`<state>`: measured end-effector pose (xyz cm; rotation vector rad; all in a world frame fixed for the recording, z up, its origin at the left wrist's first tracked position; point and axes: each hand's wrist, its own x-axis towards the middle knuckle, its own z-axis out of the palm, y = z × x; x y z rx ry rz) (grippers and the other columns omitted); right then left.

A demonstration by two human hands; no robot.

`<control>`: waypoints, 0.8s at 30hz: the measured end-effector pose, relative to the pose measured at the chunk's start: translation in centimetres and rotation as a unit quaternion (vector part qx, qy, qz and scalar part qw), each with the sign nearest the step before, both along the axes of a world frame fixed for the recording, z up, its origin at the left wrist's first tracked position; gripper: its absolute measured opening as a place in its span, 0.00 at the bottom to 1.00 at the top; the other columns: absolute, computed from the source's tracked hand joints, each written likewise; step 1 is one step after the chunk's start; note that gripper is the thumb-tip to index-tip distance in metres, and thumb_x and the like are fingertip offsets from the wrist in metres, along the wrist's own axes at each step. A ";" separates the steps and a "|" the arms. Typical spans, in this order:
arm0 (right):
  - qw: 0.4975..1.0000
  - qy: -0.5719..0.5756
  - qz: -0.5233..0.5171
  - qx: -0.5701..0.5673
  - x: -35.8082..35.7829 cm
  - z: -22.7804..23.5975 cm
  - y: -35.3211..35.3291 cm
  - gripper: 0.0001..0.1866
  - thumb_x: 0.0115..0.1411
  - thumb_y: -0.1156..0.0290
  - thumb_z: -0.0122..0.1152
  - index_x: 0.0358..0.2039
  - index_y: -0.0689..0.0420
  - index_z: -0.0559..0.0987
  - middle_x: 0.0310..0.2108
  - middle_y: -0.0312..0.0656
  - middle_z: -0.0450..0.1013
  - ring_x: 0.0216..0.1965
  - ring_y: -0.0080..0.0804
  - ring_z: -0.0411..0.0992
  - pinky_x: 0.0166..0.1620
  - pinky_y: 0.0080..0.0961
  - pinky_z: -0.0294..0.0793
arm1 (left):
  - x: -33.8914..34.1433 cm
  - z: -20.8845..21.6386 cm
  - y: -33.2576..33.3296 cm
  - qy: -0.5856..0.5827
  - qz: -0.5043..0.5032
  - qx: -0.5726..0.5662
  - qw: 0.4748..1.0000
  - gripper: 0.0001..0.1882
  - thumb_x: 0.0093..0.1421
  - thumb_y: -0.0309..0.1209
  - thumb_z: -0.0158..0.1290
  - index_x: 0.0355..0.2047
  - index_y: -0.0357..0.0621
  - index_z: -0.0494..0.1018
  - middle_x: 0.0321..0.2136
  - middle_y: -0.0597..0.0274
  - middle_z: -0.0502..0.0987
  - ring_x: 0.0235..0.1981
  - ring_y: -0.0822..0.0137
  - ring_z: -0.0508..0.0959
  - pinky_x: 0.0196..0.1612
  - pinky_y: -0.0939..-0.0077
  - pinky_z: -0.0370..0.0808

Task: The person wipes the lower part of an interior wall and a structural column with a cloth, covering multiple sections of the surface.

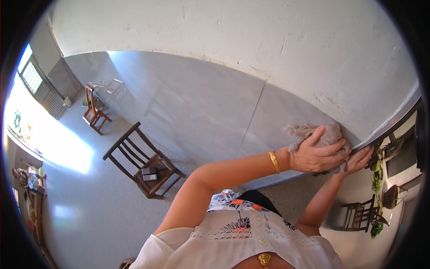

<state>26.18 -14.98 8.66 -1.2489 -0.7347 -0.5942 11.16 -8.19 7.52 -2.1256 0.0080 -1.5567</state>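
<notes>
Left hand (319,156) clasps the cloth (333,131), thumb set apart from the fingers, and presses it to the grey panel (201,103) near the panel's right end. Bunched in thick folds, the cloth looks light, soft and limp; it should yield easily under pressure and be hard to harm, though whether it is damp cannot be told. Its bulky middle seems the best hold, under palm and fingertips, with the loose left flap gathered in. Just beside, the right hand (360,159) reaches to the panel's edge, fingers extended; whether they grip is unclear. White wall (215,27) rises above the panel. Well apart on the floor (80,193) stand a dark chair (161,162), bearing a box (150,177), and a brown chair (92,117).
</notes>
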 end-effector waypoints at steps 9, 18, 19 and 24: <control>0.999 -0.011 -0.025 0.025 0.2 -0.4 0.3 0.23 0.64 0.63 0.39 0.50 0.71 0.63 0.46 0.56 0.66 0.45 0.38 0.66 0.47 0.29 0.65 | -6.6 -0.3 4.0 -0.067 0.096 -0.034 0.993 0.14 0.50 0.40 0.49 0.39 0.64 0.73 0.47 0.73 0.67 0.54 0.64 0.63 0.51 0.38 0.52; 0.999 0.008 -0.033 0.030 -0.5 0.4 0.2 0.22 0.64 0.63 0.36 0.48 0.70 0.65 0.43 0.54 0.67 0.43 0.37 0.67 0.46 0.27 0.65 | -22.8 -2.0 16.9 -0.374 0.287 -0.187 0.862 0.20 0.53 0.27 0.39 0.46 0.35 0.66 0.48 0.45 0.66 0.52 0.43 0.61 0.55 0.55 0.55; 0.999 0.006 -0.029 0.031 -0.5 0.4 0.2 0.22 0.64 0.63 0.36 0.48 0.70 0.65 0.43 0.54 0.67 0.43 0.37 0.67 0.46 0.27 0.65 | -24.1 -2.2 18.3 -0.377 0.290 -0.185 0.860 0.20 0.53 0.27 0.39 0.46 0.35 0.66 0.48 0.45 0.66 0.52 0.43 0.61 0.55 0.55 0.55; 0.999 0.014 -0.035 0.033 -0.2 0.2 0.3 0.22 0.64 0.63 0.37 0.49 0.70 0.64 0.45 0.56 0.66 0.43 0.39 0.67 0.46 0.28 0.66 | -25.9 -1.2 20.0 -0.531 0.218 -0.416 0.705 0.24 0.55 0.31 0.39 0.51 0.31 0.59 0.54 0.43 0.59 0.54 0.45 0.57 0.56 0.59 0.52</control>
